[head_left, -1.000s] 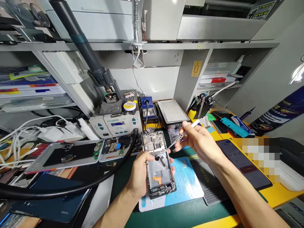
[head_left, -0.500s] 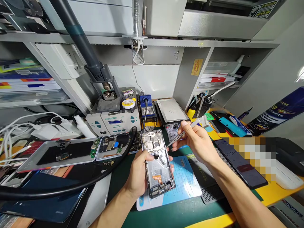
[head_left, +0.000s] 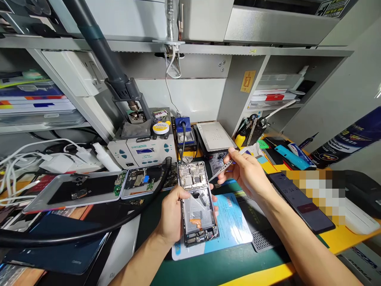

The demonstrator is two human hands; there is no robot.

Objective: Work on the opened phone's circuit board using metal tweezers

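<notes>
My left hand (head_left: pixel 173 214) grips an opened smartphone (head_left: pixel 200 210) from the left, its thumb on the inner edge and fingertips showing at the right side. The phone's back is off, exposing the logic board at the top, a bare silver bay with an orange flex cable, and parts at the bottom. In my right hand (head_left: pixel 245 171), tweezers (head_left: pixel 223 168) with a perforated metal body are pinched between thumb and fingers. Their tip points down-left and reaches the phone's right edge beside the board; contact cannot be made out. Beneath the phone lies a blue-and-white card (head_left: pixel 232 226).
Left stand opened phone shells (head_left: pixel 74 194), with a black hose (head_left: pixel 119 226) crossing in front. A soldering station (head_left: pixel 149 153) and a flat heating plate (head_left: pixel 216 137) stand behind. To the right are a phone showing a timer (head_left: pixel 300 202) and a large spray can (head_left: pixel 351 137).
The view has shifted slightly. My left hand still holds the phone, and the tweezers have moved only a little, their tip staying near the phone's right edge.
</notes>
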